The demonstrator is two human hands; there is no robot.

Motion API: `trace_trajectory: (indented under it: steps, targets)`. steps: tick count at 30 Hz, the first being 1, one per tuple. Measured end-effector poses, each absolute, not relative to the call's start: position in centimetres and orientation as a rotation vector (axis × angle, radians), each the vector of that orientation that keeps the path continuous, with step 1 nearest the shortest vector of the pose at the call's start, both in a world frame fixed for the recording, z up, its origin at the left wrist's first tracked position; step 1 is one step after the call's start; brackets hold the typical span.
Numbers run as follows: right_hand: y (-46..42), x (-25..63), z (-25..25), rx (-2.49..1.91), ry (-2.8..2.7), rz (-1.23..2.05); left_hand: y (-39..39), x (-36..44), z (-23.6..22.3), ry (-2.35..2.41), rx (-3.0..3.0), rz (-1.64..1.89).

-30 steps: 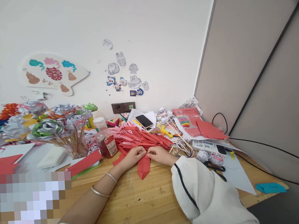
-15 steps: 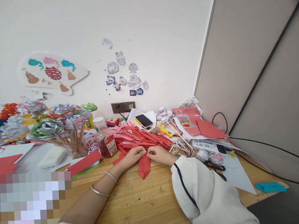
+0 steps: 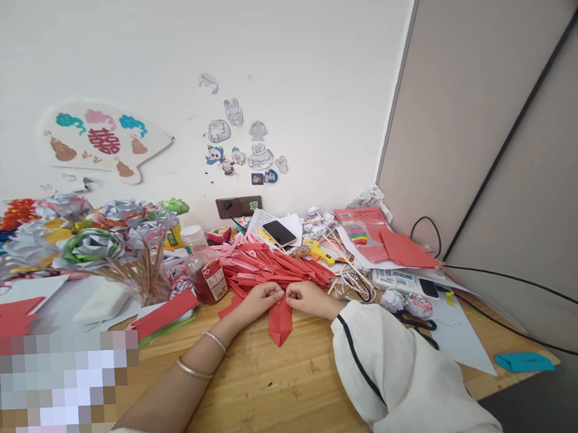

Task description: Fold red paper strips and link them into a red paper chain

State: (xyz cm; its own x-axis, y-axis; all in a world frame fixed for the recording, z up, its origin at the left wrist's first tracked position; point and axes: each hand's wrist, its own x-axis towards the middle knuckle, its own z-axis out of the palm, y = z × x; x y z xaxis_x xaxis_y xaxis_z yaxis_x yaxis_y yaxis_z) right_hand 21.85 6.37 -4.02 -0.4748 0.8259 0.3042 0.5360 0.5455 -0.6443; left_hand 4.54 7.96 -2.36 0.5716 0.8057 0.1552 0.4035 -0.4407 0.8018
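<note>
Between my two hands is a folded piece of red paper (image 3: 280,323), its pointed end hanging toward me over the wooden table. My left hand (image 3: 263,299) pinches its upper left side with thumb and finger. On the other side my right hand (image 3: 307,299) pinches the upper right edge, its fingers curled in. The fingers hide the paper's top part. Just behind my hands lies a heap of folded red and pink paper strips (image 3: 272,262). Another bit of red paper sticks out to the left, partly under my left wrist.
A jar with a red label (image 3: 207,272) stands left of the heap, near paper flowers (image 3: 91,243) on sticks. Behind are a phone (image 3: 279,232) and a yellow glue gun (image 3: 321,252). Black scissors (image 3: 423,326), bead strings (image 3: 355,285) and cables lie on the right.
Both hands keep their pinch on the red paper and have barely moved. The whole view has shifted very slightly.
</note>
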Motion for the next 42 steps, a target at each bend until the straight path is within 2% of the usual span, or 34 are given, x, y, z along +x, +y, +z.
trace_trajectory:
  steps: [13,26,42]
  targets:
    - [6.35,21.98,-3.79,-1.082,-2.109,0.729,8.30,3.78,-2.78,0.768,1.888,0.599]
    - [6.63,22.24,-3.80,-1.017,-2.032,1.003,8.50,3.83,-2.70,0.777,2.011,0.575]
    - [6.90,22.12,-4.10,-1.040,-2.114,0.880,8.49,4.01,-2.75,0.787,2.080,0.552]
